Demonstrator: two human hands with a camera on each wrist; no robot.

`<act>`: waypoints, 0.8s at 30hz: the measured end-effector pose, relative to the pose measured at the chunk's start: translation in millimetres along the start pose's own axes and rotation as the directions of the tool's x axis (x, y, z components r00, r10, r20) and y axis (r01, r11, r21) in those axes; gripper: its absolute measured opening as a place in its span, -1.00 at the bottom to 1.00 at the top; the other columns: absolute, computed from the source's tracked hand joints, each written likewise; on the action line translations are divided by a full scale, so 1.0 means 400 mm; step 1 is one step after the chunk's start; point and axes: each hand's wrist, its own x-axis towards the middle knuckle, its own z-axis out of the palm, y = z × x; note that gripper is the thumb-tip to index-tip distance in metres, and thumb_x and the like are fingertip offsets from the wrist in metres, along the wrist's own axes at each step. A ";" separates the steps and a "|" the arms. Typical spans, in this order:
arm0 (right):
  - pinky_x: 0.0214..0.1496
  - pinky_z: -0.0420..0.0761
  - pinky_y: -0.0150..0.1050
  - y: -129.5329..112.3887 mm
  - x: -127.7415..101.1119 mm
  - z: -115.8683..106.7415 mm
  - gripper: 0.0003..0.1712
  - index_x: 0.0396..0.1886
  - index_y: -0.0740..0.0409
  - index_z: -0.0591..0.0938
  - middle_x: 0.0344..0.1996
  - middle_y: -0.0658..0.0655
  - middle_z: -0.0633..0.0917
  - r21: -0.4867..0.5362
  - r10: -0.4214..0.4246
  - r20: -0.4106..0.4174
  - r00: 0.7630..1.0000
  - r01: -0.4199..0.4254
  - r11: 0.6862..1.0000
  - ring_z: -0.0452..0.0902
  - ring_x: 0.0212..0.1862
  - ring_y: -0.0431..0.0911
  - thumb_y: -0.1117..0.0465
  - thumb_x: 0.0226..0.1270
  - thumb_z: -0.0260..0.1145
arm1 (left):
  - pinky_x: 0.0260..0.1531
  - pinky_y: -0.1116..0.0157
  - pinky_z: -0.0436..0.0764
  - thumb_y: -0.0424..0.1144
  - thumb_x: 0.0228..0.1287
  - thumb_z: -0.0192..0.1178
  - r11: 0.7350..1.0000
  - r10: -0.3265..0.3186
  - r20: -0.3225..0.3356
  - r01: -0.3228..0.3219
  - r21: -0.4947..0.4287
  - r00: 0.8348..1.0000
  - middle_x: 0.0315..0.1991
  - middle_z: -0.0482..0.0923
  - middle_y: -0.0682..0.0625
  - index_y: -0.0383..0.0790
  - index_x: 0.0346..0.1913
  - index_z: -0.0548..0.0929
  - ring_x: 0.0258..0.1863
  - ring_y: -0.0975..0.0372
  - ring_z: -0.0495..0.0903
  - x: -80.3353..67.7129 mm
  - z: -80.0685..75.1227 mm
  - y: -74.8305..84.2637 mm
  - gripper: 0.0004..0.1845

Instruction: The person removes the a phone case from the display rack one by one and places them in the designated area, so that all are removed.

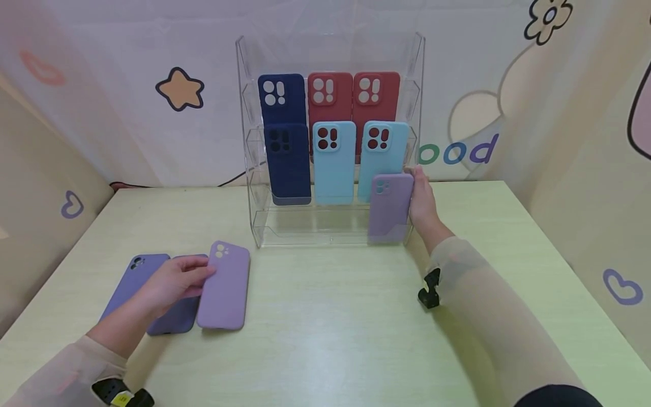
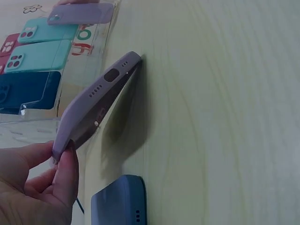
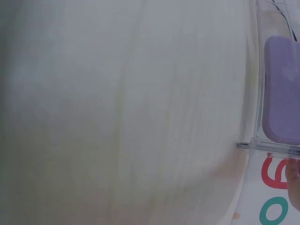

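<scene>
My right hand (image 1: 421, 198) grips the right edge of a lilac phone case (image 1: 390, 206), held upright at the lower right of a clear acrylic display rack (image 1: 256, 226). The right wrist view shows that case (image 3: 283, 93) behind the rack's clear wall (image 3: 255, 145). On the table's left, my left hand (image 1: 175, 280) pinches the edge of a second lilac case (image 1: 224, 288). In the left wrist view my fingertips (image 2: 65, 159) lift that case (image 2: 93, 103) so one side tilts off the table. Two darker purple cases (image 1: 175, 319) (image 1: 129, 282) lie partly under my left hand.
The rack holds two navy cases (image 1: 287, 164), two red cases (image 1: 330, 93) and two light blue cases (image 1: 333, 164). It stands at the back middle of a pale green table (image 1: 330, 328). Walls with printed pictures close in the back and both sides.
</scene>
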 end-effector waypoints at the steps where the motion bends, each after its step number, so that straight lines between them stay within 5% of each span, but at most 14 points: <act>1: 0.23 0.22 -0.02 0.000 0.000 0.001 -0.12 0.38 0.17 0.23 0.18 0.27 0.38 0.001 0.002 0.001 1.000 -0.002 1.000 0.25 0.12 0.09 -0.33 0.40 -0.53 | -0.20 0.33 0.61 -0.22 0.36 0.09 1.000 0.000 -0.004 0.000 0.012 1.000 -0.07 0.55 -0.13 -0.63 0.21 0.28 -0.24 0.36 0.56 0.000 -0.001 -0.002 -0.44; 8: 0.25 0.21 -0.02 -0.003 -0.005 0.002 -0.12 0.38 0.19 0.22 0.20 0.28 0.36 0.016 0.008 0.008 1.000 -0.008 1.000 0.24 0.14 0.08 -0.32 0.40 -0.54 | -0.30 0.32 0.63 -0.20 0.35 0.10 0.989 -0.051 -0.025 0.054 0.137 0.998 -0.22 0.58 -0.07 -0.60 0.16 0.36 -0.33 0.29 0.56 -0.001 -0.012 -0.013 -0.48; 20: 0.33 0.13 -0.01 -0.007 -0.006 0.002 -0.13 0.40 0.17 0.20 0.31 0.23 0.29 0.008 0.023 0.006 1.000 -0.023 1.000 0.18 0.23 0.07 -0.32 0.41 -0.52 | -0.32 0.24 0.65 -0.09 0.29 0.17 0.952 -0.102 -0.013 0.101 0.289 0.995 0.02 0.49 -0.35 -0.59 0.23 0.30 -0.31 0.16 0.63 -0.006 -0.032 -0.013 -0.33; 24: 0.31 0.14 -0.02 -0.004 -0.003 0.002 -0.13 0.40 0.16 0.21 0.29 0.22 0.31 0.015 0.029 0.003 1.000 -0.029 0.999 0.20 0.21 0.07 -0.33 0.40 -0.52 | -0.35 0.22 0.65 -0.14 0.28 0.19 0.936 -0.090 0.004 0.083 0.343 0.996 -0.04 0.52 -0.36 -0.61 0.25 0.25 -0.33 0.14 0.64 -0.006 -0.034 -0.006 -0.32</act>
